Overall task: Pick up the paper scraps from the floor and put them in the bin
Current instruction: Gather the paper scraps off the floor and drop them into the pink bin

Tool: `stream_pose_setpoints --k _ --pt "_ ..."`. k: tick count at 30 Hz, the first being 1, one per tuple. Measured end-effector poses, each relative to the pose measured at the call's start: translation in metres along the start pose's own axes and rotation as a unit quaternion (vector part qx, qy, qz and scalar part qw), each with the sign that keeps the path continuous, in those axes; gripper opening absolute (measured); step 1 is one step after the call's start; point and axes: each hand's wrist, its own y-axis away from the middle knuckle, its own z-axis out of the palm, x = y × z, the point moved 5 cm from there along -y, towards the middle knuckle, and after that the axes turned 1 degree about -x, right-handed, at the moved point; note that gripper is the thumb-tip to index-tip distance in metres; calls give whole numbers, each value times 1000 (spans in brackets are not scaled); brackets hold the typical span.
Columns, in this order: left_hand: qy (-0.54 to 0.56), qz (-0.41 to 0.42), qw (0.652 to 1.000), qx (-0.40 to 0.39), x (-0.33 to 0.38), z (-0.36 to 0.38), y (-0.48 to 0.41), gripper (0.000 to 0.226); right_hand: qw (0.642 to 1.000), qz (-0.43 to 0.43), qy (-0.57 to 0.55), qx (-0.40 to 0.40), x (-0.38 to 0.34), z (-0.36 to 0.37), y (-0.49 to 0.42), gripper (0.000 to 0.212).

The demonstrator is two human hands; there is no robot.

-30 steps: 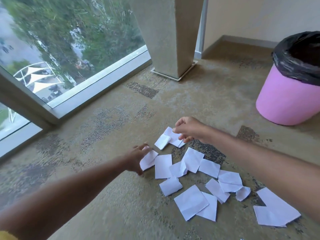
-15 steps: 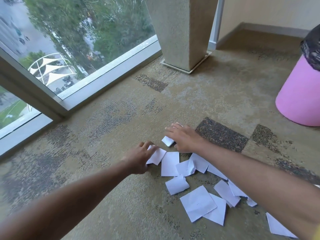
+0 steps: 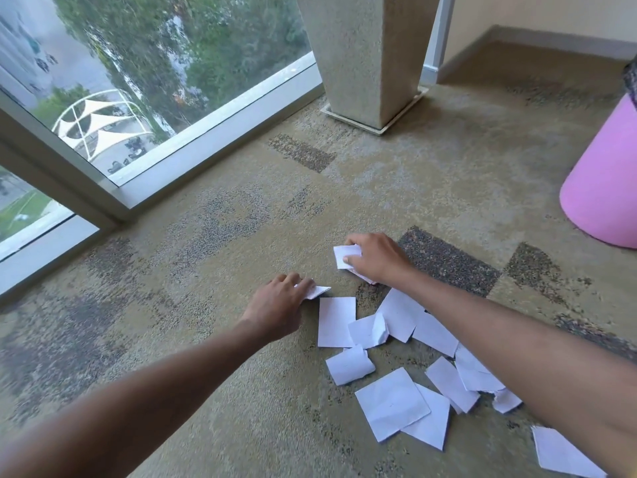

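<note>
Head view. Your right hand is low on the floor, knuckles up. Its fingers and thumb are curled round a crumpled scrap. White paper pokes out on the hand's left side, and a sliver more shows under the palm.

Your left hand is just left of the right hand and nearer you, also down at the floor. Its fingers are curled onto a pointed scrap and grip its left end. The tip sticks out to the right past the fingertips. The two hands are near each other but apart.

The loose paper scraps lie flat on the floor on the near side of both hands. A rectangular piece sits just right of your left hand, right below the pointed scrap. The other scraps fan out toward the bottom-right, and several overlap. Some run under your right forearm, so you can't tell how far they go. One lone piece lies near the bottom edge, right side.

The bin is pink and cut off by the right edge of the view. It stands on the floor well apart from both hands, beyond the right forearm. A bit of black liner shows at its top.

The pillar stands at the far side, and the window runs along the floor's left edge.
</note>
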Motion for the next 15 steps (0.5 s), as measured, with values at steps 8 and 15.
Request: stream_pose_setpoints --k 8,15 --pt "66 -24 996 58 2 -17 -16 29 991 9 126 -40 21 -1 -4 82" --pt "103 -83 991 37 -4 -24 -23 12 992 4 83 -96 12 -2 1 76"
